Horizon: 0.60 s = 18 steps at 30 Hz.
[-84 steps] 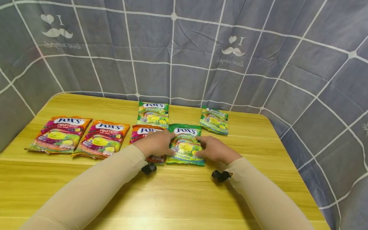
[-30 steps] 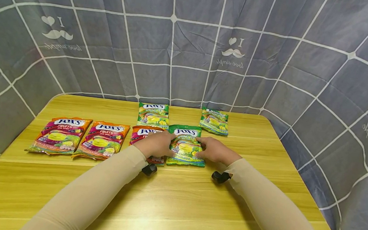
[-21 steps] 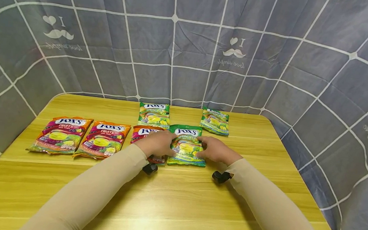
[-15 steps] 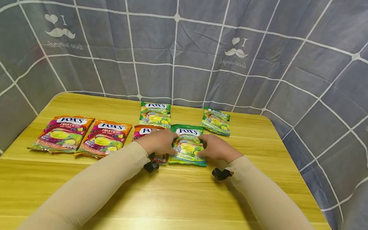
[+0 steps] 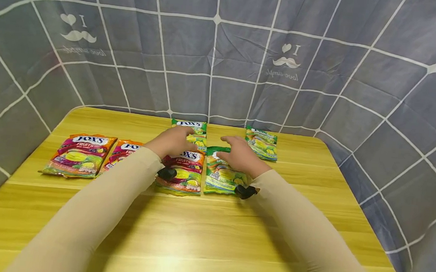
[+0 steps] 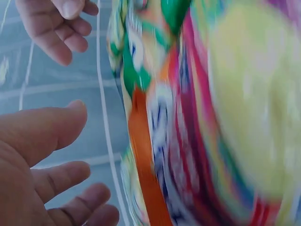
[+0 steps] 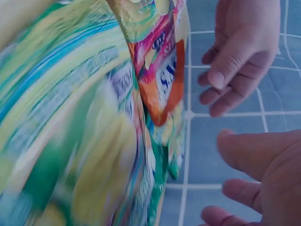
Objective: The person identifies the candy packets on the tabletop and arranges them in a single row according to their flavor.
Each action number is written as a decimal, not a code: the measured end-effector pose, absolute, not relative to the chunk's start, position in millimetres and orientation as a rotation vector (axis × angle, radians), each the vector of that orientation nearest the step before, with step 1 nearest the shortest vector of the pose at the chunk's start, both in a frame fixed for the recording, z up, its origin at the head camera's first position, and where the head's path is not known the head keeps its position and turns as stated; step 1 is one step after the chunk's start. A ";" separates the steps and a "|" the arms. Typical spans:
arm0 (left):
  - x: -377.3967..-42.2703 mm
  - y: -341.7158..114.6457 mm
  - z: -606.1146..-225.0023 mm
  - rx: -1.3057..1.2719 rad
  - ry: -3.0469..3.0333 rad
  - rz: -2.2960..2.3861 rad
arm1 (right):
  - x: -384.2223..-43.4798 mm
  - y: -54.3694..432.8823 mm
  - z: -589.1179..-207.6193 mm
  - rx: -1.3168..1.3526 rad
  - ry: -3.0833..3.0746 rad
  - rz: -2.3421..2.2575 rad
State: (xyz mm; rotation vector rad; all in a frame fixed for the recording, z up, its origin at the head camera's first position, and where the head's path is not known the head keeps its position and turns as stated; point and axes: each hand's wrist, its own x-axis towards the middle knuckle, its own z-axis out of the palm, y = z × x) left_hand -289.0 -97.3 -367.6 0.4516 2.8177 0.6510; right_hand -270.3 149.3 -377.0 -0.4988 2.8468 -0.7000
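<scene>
Both hands are raised over the bags with fingers spread and nothing held. My left hand is above a purple-orange Fox's Fruits candy bag, its fingertips overlapping a green Spring Tea bag behind. My right hand hovers over the nearer green Spring Tea candy bag, hiding part of its label. In the left wrist view, the left thumb and fingers stand apart beside the blurred bags. The right wrist view likewise shows the right hand with nothing between thumb and fingers.
Two more Fruits bags, one at far left and one partly behind the left arm, lie on the wooden table. Another green bag lies at the back right. A grey checked curtain encloses the table's back and sides.
Both hands have let go of the nearer green bag and lifted away, moving left and toward the back. That bag stays on the table, right of the Fruits bag, which is now more exposed.
</scene>
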 end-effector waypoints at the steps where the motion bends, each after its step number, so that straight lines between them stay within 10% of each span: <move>1: -292.0 -102.1 -367.4 0.419 2.820 0.663 | -273.4 143.3 -377.8 -0.503 2.846 -0.706; 18: -321.6 -133.1 -382.4 0.166 2.718 0.642 | -328.2 97.3 -402.5 -0.545 2.791 -0.597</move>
